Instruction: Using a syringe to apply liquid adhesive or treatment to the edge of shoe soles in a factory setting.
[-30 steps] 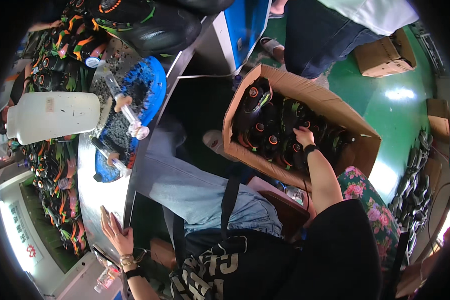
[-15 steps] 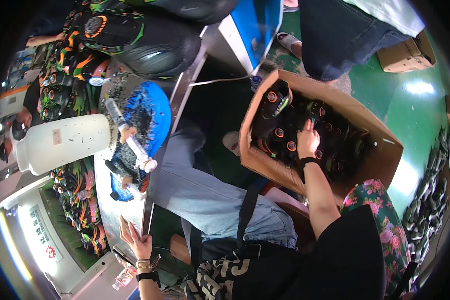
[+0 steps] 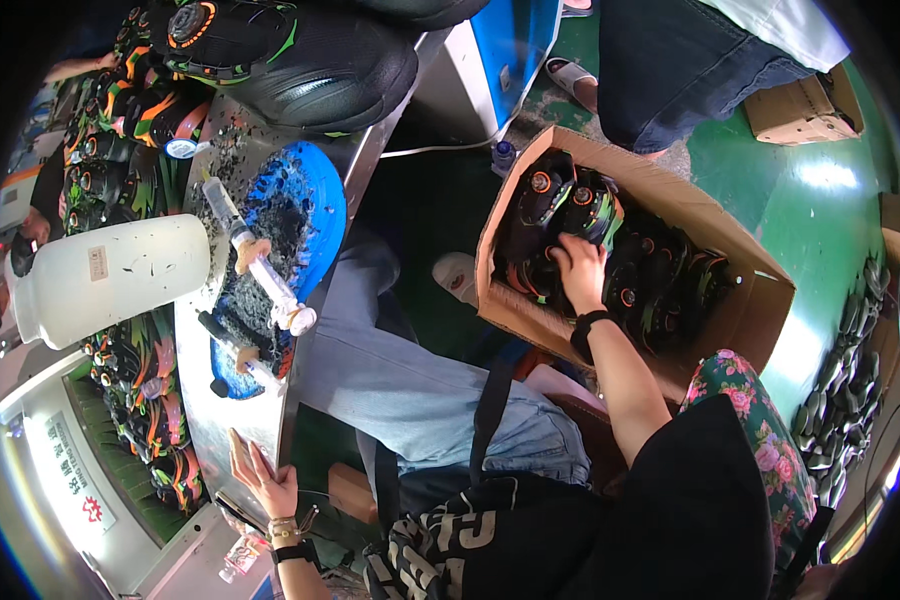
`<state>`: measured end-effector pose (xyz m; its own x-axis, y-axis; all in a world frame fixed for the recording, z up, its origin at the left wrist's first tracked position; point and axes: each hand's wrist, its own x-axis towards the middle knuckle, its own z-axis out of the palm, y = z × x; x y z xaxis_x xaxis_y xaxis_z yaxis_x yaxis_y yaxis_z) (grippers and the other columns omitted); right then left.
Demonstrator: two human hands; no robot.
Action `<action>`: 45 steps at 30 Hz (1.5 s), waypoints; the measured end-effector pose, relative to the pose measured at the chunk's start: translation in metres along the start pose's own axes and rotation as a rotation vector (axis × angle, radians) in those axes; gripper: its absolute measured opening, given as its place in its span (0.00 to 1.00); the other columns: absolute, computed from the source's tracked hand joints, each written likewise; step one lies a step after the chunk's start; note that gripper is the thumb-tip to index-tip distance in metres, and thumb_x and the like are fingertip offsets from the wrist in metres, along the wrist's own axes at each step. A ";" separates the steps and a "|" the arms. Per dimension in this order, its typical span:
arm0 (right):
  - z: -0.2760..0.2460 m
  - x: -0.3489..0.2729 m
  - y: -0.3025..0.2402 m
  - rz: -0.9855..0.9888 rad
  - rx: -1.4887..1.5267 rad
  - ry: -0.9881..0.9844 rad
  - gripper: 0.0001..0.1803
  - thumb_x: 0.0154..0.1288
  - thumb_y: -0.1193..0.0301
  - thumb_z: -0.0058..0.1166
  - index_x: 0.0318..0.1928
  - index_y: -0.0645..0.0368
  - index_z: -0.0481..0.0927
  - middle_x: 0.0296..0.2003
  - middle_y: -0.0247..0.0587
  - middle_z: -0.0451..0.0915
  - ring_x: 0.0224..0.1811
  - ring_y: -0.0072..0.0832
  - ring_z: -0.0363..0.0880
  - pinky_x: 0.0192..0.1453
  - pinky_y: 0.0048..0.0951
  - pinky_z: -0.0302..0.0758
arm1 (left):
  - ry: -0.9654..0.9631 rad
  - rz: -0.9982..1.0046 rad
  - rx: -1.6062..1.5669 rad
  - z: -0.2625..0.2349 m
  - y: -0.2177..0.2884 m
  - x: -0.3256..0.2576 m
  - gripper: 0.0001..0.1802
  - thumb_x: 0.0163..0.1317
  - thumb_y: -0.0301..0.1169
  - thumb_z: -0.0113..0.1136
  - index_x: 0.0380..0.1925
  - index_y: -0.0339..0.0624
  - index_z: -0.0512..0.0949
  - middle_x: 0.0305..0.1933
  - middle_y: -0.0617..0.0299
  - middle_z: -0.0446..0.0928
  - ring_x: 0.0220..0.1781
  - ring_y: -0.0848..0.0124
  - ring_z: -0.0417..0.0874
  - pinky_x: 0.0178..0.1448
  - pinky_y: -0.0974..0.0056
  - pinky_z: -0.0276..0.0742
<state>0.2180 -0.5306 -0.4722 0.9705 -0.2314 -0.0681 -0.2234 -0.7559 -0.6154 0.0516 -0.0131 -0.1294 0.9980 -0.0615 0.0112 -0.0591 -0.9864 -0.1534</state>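
Observation:
My right hand (image 3: pixel 581 274) reaches into the open cardboard box (image 3: pixel 725 215) on my right. Its fingers are closed on the end of a black shoe (image 3: pixel 595 208) with an orange dial and green trim. Beside it lies another black shoe (image 3: pixel 542 190), and several more fill the box. Part of the grip is hidden under the hand. My left hand (image 3: pixel 266 487) rests with its fingers stretched out at the near edge of the metal table (image 3: pixel 220 425), holding nothing.
On the table are a blue dish (image 3: pixel 332 215) with black scraps, two syringes (image 3: pixel 263 268) and a white plastic bottle (image 3: pixel 135 272). Black shoes (image 3: pixel 330 80) stand at its far end. A person's legs (image 3: pixel 690 80) are beyond the box; dark soles (image 3: pixel 850 380) lie far right.
My right hand has moved left and nearer within the box, and a shoe now shows upright at its fingers. My left hand stays on the table edge. The view has shifted slightly.

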 end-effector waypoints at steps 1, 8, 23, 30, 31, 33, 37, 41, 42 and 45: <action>-0.003 0.008 0.004 0.096 -0.011 0.058 0.26 0.56 0.68 0.65 0.58 0.48 0.77 0.55 0.35 0.76 0.58 0.43 0.73 0.69 0.51 0.64 | 0.006 0.011 -0.033 -0.003 0.004 0.003 0.54 0.37 0.18 0.61 0.72 0.47 0.55 0.76 0.39 0.53 0.71 0.38 0.59 0.70 0.38 0.57; -0.037 0.100 0.067 0.162 -0.168 -0.320 0.76 0.24 0.64 0.83 0.76 0.44 0.46 0.74 0.45 0.53 0.65 0.52 0.67 0.68 0.46 0.70 | -0.006 -0.029 -0.012 -0.004 -0.007 -0.006 0.54 0.36 0.18 0.60 0.72 0.45 0.56 0.75 0.39 0.53 0.71 0.38 0.59 0.70 0.39 0.57; -0.045 0.153 0.009 -0.104 -0.421 -0.584 0.58 0.44 0.50 0.72 0.73 0.45 0.54 0.62 0.58 0.70 0.69 0.53 0.63 0.71 0.52 0.60 | -0.042 -0.042 -0.036 -0.005 -0.002 -0.007 0.53 0.37 0.25 0.68 0.70 0.45 0.58 0.74 0.38 0.54 0.70 0.36 0.58 0.70 0.35 0.57; -0.033 0.159 0.022 -0.130 -0.281 -0.596 0.52 0.46 0.58 0.70 0.71 0.37 0.53 0.45 0.55 0.82 0.48 0.56 0.81 0.54 0.50 0.77 | -0.070 -0.064 -0.055 0.004 -0.014 -0.014 0.53 0.38 0.25 0.68 0.70 0.46 0.57 0.75 0.38 0.53 0.71 0.35 0.57 0.71 0.35 0.55; -0.034 0.156 0.016 -0.179 -0.300 -0.569 0.51 0.47 0.58 0.70 0.70 0.36 0.53 0.42 0.55 0.83 0.48 0.55 0.81 0.54 0.50 0.77 | -0.066 -0.074 -0.058 0.004 -0.013 -0.010 0.53 0.38 0.25 0.68 0.70 0.46 0.57 0.75 0.38 0.53 0.71 0.35 0.57 0.71 0.35 0.55; -0.037 0.150 -0.005 -0.250 -0.299 -0.540 0.48 0.49 0.60 0.68 0.69 0.37 0.56 0.43 0.55 0.83 0.49 0.54 0.81 0.54 0.50 0.77 | -0.066 -0.043 -0.035 0.000 -0.009 -0.006 0.53 0.37 0.24 0.67 0.70 0.47 0.58 0.75 0.39 0.53 0.72 0.35 0.56 0.72 0.35 0.55; -0.025 0.164 -0.015 -0.210 -0.447 -0.724 0.47 0.47 0.60 0.69 0.69 0.39 0.61 0.44 0.55 0.83 0.50 0.53 0.81 0.55 0.50 0.77 | -0.047 -0.069 -0.055 -0.002 -0.012 -0.002 0.53 0.34 0.21 0.66 0.69 0.50 0.60 0.75 0.40 0.54 0.72 0.36 0.56 0.72 0.35 0.56; -0.002 0.169 -0.026 0.018 -0.610 -0.843 0.61 0.33 0.58 0.69 0.73 0.55 0.56 0.50 0.54 0.82 0.54 0.48 0.81 0.57 0.44 0.77 | 0.001 -0.077 -0.113 -0.002 -0.007 0.002 0.52 0.33 0.19 0.67 0.67 0.53 0.64 0.74 0.41 0.57 0.71 0.38 0.59 0.71 0.36 0.58; -0.010 0.159 -0.037 -0.011 -0.511 -0.798 0.46 0.37 0.64 0.67 0.64 0.50 0.65 0.49 0.57 0.81 0.54 0.53 0.79 0.56 0.49 0.78 | 0.008 -0.111 -0.110 -0.001 -0.007 0.002 0.52 0.33 0.19 0.67 0.67 0.53 0.64 0.74 0.41 0.57 0.71 0.38 0.59 0.71 0.36 0.58; -0.039 0.140 -0.033 -0.128 -0.489 -0.644 0.50 0.35 0.61 0.66 0.66 0.53 0.66 0.42 0.54 0.83 0.48 0.51 0.82 0.51 0.47 0.79 | 0.046 -0.080 -0.109 -0.005 -0.003 0.009 0.46 0.34 0.21 0.70 0.61 0.52 0.70 0.71 0.46 0.62 0.69 0.43 0.64 0.70 0.38 0.61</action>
<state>0.3572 -0.5619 -0.4314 0.8196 0.1599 -0.5501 0.0229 -0.9686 -0.2474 0.0602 -0.0119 -0.1238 0.9978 0.0132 0.0644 0.0159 -0.9990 -0.0424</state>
